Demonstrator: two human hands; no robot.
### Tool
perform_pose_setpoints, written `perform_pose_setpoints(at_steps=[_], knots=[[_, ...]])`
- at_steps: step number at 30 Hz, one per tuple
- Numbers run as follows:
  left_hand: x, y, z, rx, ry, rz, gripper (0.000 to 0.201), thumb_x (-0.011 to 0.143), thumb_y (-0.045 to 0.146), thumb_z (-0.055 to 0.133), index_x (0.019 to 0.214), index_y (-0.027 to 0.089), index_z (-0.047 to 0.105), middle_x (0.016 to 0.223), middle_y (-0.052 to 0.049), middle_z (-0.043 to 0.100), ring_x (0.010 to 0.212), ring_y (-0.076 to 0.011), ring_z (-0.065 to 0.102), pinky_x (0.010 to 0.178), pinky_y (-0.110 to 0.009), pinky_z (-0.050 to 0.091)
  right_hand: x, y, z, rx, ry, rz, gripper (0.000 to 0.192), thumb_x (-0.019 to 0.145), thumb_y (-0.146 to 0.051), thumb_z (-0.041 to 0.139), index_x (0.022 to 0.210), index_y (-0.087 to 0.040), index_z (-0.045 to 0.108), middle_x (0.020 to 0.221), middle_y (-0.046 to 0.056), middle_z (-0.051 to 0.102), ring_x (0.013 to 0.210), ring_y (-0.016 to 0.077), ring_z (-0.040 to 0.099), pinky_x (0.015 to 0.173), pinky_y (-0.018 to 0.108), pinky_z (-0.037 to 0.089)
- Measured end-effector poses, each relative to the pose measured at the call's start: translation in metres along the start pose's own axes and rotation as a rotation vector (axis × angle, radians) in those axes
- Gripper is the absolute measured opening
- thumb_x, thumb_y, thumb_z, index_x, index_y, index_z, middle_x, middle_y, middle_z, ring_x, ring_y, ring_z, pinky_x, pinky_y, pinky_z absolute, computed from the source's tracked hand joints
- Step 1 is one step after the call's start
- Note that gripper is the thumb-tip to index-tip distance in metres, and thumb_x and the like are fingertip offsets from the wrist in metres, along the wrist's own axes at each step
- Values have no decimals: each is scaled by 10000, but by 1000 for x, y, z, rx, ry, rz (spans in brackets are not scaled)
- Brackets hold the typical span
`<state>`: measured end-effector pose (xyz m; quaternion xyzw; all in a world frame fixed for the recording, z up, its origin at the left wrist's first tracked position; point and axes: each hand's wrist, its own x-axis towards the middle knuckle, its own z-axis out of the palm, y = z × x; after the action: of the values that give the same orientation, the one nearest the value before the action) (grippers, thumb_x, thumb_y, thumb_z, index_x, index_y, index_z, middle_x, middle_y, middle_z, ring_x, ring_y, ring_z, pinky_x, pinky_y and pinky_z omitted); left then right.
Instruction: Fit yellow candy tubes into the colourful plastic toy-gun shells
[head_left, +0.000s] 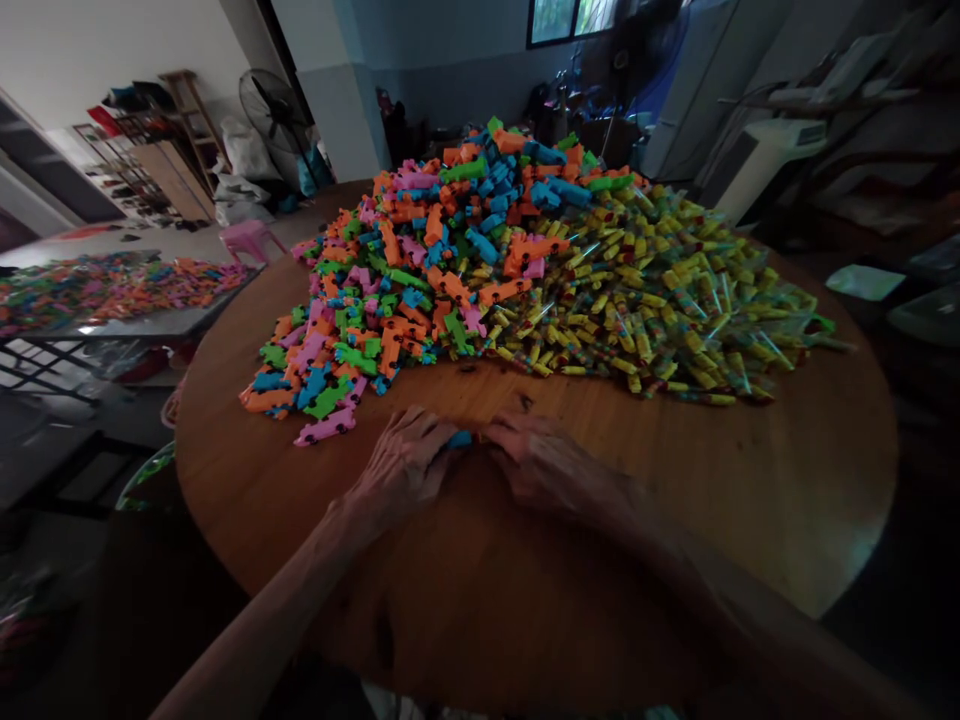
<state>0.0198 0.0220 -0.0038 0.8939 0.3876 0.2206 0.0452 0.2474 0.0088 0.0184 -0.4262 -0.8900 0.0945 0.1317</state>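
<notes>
Both hands meet at the near middle of the round brown wooden table [787, 520], working together on one small blue plastic piece [460, 438] pinched between them. Only a sliver of the piece shows, just where the fingertips of the two hands come together, resting on or right above the tabletop. The work in hand looks like fitting or pressing this single piece, a fine two-handed job. As a judgement, the next move calls for a steady squeeze with the fingertips while the piece stays level, since so little of it is free to grip.

The left hand [401, 470] lies knuckles up, its forearm coming in from the lower left, fingers curled down and closed on the left end of the blue piece. The right hand [544, 462] mirrors it, forearm coming from the lower right and blurred, fingers bent and closed on the other end. Both wrists sit low, near the wood.

Beyond the hands, a heap of orange, blue, green and pink plastic toy pieces [420, 260] covers the left and far part of the table, touching a heap of yellow tube-shaped packets in clear wrappers [660, 300] on the right. A second table [135, 325] at the left carries more coloured pieces.
</notes>
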Motion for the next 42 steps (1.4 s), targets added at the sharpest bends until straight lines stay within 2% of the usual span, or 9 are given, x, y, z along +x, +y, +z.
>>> perform_pose_setpoints(at_steps=[8,12,15,21,28,32,37,39,42], knots=[[3,2,1,-34,5,12,196,1009,258,467,1088,167,622,935,-67,599,933,-228,498,822,-383,403,3,0,-3,-114,-70,-40,221,941,-141,465,1032,-124,665,978,104,640,773,175,575,639,307,371],[4,4,1,-65,-6,41,218,1013,208,429,1124,139,603,983,-92,599,961,-235,500,842,-396,428,3,1,0,-127,-91,-42,302,877,-66,465,1114,-117,645,1009,106,640,758,170,567,622,300,369],[5,5,1,-58,-7,36,225,1017,201,409,1092,123,607,988,-107,597,966,-240,498,844,-408,440,2,4,5,-107,-70,-38,366,854,-47,457,1169,-134,623,1019,95,638,759,166,569,624,290,380],[6,8,-1,-48,-29,21,199,1008,188,423,1013,119,610,948,-100,580,924,-231,488,812,-400,447,-3,8,19,-211,-7,-101,323,882,-100,456,1179,-97,586,1033,113,603,675,156,516,559,304,340],[6,10,0,-27,-9,12,163,984,168,473,1080,135,601,979,-95,600,965,-246,524,828,-416,464,-1,5,26,-259,10,-93,269,927,-110,428,1148,-107,581,994,91,589,643,149,478,536,321,293],[5,4,4,41,5,49,212,949,137,521,1155,145,573,1184,-125,620,1126,-283,554,905,-455,471,2,2,13,-184,-106,-65,342,858,-107,461,1178,-92,582,1015,98,590,649,146,480,546,308,299],[0,-2,10,30,0,85,355,902,43,505,1243,139,527,1342,-131,582,1299,-275,494,1100,-484,409,6,-3,-1,-38,-222,77,383,857,-118,436,1218,-136,563,1033,81,611,677,144,507,575,292,324],[-2,-4,11,26,-20,68,362,910,44,490,1257,145,521,1371,-127,566,1323,-270,479,1135,-489,386,8,-1,-1,-33,-239,65,432,825,-102,444,1243,-130,550,1055,84,607,684,145,503,582,294,326],[-2,-5,12,16,-16,68,353,908,52,496,1247,146,519,1361,-127,574,1324,-272,481,1148,-495,378,8,2,1,-74,-249,-37,447,758,-108,491,1197,-95,576,1056,97,589,645,136,451,554,303,295]])
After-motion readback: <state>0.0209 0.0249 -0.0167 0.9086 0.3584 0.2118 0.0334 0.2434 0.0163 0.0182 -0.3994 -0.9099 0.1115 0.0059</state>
